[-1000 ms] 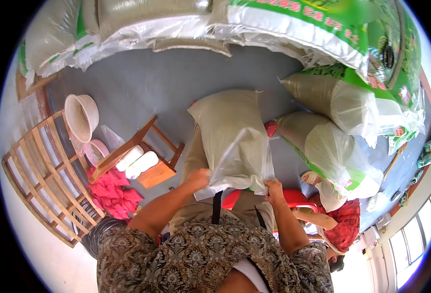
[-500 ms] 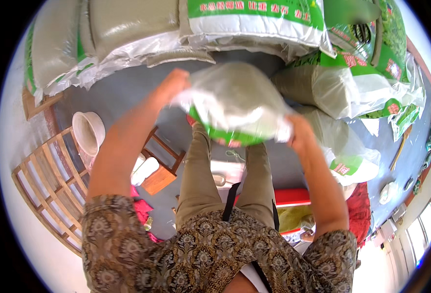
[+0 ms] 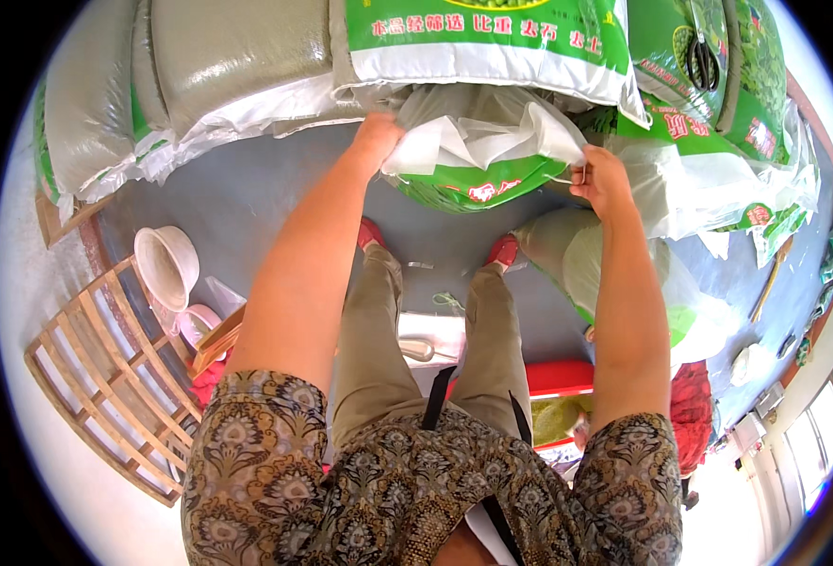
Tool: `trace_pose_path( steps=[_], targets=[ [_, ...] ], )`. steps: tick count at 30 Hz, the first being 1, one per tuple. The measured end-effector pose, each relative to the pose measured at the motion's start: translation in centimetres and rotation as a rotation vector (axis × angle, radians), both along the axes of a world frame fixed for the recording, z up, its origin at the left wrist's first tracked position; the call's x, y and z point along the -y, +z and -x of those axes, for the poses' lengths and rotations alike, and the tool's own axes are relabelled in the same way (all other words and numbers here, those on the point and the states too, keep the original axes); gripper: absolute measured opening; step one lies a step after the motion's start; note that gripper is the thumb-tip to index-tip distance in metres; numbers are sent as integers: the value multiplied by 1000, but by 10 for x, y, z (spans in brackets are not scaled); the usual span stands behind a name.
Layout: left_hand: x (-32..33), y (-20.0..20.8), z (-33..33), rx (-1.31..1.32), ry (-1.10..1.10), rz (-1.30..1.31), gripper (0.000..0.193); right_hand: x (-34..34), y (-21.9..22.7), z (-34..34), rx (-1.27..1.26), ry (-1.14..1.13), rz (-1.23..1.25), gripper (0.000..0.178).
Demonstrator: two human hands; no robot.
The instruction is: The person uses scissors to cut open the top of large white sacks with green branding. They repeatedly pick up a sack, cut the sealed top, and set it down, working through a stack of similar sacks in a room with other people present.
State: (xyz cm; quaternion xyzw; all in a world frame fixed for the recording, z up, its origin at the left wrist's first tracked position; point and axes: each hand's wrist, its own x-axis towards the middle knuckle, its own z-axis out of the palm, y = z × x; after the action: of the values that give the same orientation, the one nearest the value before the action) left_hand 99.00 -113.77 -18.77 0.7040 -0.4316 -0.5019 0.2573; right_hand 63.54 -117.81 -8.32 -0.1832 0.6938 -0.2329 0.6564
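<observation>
A filled sack [image 3: 468, 184] with a green printed side hangs in front of me, its loose clear-and-white plastic mouth end gathered upward. My left hand [image 3: 377, 140] is closed on that sack's upper left corner. My right hand [image 3: 599, 179] pinches its upper right corner, where a thin white string sticks out. The far part of the sack reaches under a green and white sack [image 3: 487, 47] on the stack, which hides it. Both arms stretch forward over the grey floor, and my red shoes stand below.
More full sacks [image 3: 237, 57] line the far side. Scissors [image 3: 701, 66] lie on a green sack at far right. Other sacks [image 3: 624, 259] rest on the floor at right. A pale bucket [image 3: 166, 267] and a wooden slatted frame [image 3: 105, 377] stand left. A red tray [image 3: 562, 377] is near my legs.
Both hands have moved away from me with the sack, toward the stack. The sack now hangs against it, green side showing, and my shoes have come into view.
</observation>
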Motion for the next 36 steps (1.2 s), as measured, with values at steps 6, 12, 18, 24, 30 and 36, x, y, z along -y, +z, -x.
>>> trace_pose_path(
  steps=[6, 12, 18, 24, 30, 36],
  targets=[
    [7, 75, -36, -641, 531, -33, 44, -40, -4, 27, -415, 99, 348, 58],
    [-32, 59, -28, 186, -275, 175, 73, 4, -63, -14, -783, 460, 568, 56],
    [30, 62, 9, 197, -468, 430, 45, 31, -67, -38, -233, -195, 349, 31],
    [35, 68, 12, -711, 414, -52, 13, 40, -75, -45, 166, -559, 497, 34],
    [34, 47, 31, -1088, 915, 140, 9, 54, -80, -46, 462, -720, 472, 36],
    [-30, 41, 29, -1040, 776, -52, 20, -14, -106, -26, 421, -515, 379, 19]
  ],
)
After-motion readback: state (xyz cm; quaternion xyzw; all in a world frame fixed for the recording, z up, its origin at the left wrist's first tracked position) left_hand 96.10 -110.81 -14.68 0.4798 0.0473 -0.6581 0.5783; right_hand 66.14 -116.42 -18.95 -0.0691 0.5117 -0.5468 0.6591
